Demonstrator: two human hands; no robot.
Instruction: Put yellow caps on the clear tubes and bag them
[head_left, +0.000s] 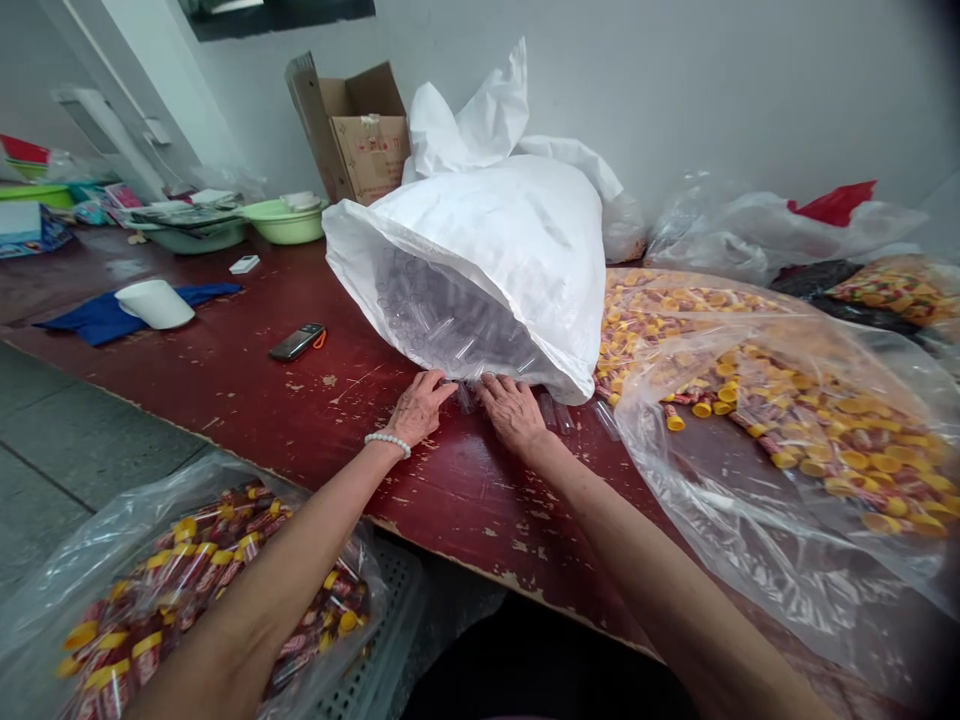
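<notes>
A large white woven sack [525, 230] lies on its side, its mouth facing me, with many clear plastic tubes [427, 310] inside. At the lower lip of the mouth my left hand [418, 410], wearing a beaded bracelet [388, 440], has its thumb and fingers closed around the end of a tube. My right hand [514, 415] rests just beside it, fingers stretched and a little apart over the tubes at the lip. Between the hands a few loose tubes [465, 398] lie on the dark red table [465, 510]. Another loose tube [606, 420] is right of my right hand.
On the right, clear plastic sheeting [720, 510] partly covers a pile of yellow-capped filled tubes [862, 450]. Below the table edge at left stands a bag of similar tubes [187, 570]. A phone [298, 342], white cup [155, 303], green basin [283, 222] and cardboard box [367, 150] are further back.
</notes>
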